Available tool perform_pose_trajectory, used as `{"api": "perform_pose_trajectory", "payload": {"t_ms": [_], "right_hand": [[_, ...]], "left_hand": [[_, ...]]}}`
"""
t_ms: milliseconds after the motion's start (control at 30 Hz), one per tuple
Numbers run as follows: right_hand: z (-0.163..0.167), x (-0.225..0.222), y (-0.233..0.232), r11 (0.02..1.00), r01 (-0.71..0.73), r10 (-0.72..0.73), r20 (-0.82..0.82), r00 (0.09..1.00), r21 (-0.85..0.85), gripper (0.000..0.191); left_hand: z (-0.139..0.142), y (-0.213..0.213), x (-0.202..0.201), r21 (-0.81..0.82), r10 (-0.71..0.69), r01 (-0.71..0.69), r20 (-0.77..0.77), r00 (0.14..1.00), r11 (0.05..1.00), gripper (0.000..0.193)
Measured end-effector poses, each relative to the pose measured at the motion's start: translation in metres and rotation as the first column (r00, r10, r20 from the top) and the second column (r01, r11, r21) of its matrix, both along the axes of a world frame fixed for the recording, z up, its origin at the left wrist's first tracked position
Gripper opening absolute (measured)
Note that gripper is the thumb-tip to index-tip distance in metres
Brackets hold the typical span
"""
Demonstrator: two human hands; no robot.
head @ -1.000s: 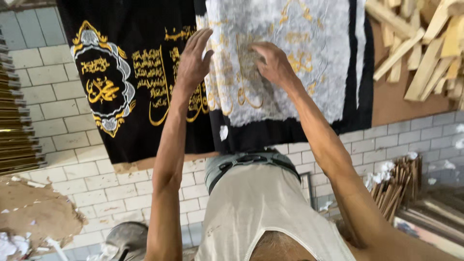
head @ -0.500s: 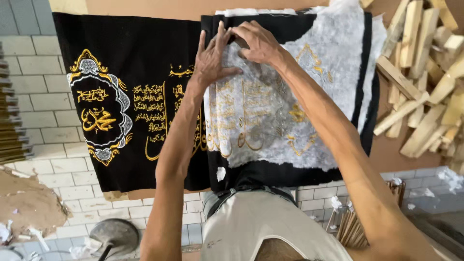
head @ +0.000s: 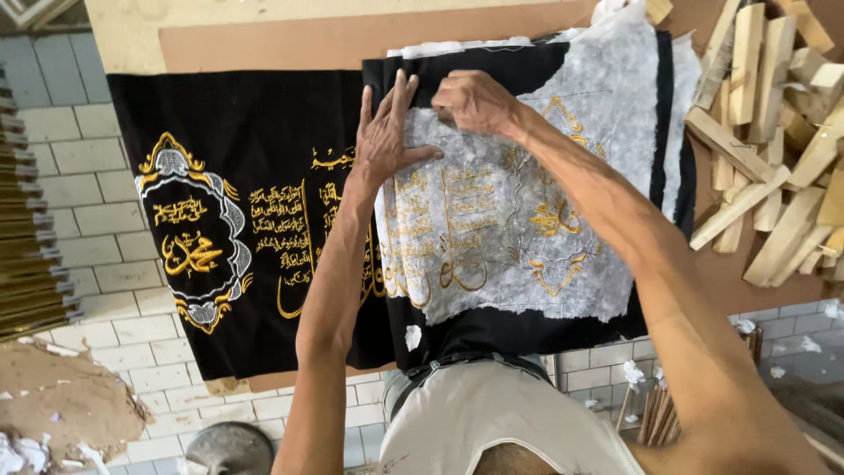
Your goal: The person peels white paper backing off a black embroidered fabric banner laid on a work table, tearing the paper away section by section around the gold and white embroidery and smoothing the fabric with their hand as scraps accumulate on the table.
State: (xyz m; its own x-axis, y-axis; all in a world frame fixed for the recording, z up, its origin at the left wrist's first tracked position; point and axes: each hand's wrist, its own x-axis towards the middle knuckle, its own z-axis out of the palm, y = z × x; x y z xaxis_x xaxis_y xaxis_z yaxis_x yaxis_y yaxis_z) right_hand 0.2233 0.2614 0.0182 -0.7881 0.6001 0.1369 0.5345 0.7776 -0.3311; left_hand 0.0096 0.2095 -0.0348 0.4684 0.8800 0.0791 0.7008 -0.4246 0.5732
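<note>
A black cloth with gold embroidery (head: 229,237) lies spread on a brown board. On top of it lies a second black cloth (head: 527,325), turned over, its back covered by torn white backing paper (head: 501,237). My left hand (head: 384,132) presses flat with spread fingers on the upper left part of that paper. My right hand (head: 475,101) is beside it, fingers pinched on the paper's upper edge.
A heap of short wooden sticks (head: 774,141) lies at the right on the brown board (head: 290,40). Stacked gold frame mouldings (head: 26,264) sit at the left edge. Below are white floor tiles (head: 97,255), paper scraps and a bundle of thin sticks (head: 659,413).
The view has shifted so the cloths sit lower and larger. Both hands have moved up to the top left of the white paper, and the right hand now pinches its edge.
</note>
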Motion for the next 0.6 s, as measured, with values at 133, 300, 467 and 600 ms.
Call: {"api": "perform_pose_trajectory", "payload": {"t_ms": [133,300,467,600], "right_hand": [[-0.008,0.08,-0.014,0.996,0.032,-0.034,-0.026,0.999,-0.082,0.018],[0.022,0.213,-0.049,0.92,0.392,-0.389,0.189,0.902,0.023,0.011],[0.034,0.23,-0.054,0.914,0.392,-0.387,-0.062,0.92,0.103,0.009],[0.018,0.185,-0.033,0.961,0.11,-0.113,-0.003,0.994,0.255,0.005]], "left_hand": [[-0.005,-0.001,0.002,0.025,0.007,-0.008,0.022,1.0,1.0,0.152],[0.001,-0.001,0.009,-0.109,0.039,-0.048,-0.087,0.995,0.993,0.145],[0.009,-0.01,0.07,0.219,0.02,0.019,-0.176,0.984,0.975,0.134],[0.008,-0.012,0.143,0.059,-0.089,0.084,0.094,0.992,0.995,0.136]]}}
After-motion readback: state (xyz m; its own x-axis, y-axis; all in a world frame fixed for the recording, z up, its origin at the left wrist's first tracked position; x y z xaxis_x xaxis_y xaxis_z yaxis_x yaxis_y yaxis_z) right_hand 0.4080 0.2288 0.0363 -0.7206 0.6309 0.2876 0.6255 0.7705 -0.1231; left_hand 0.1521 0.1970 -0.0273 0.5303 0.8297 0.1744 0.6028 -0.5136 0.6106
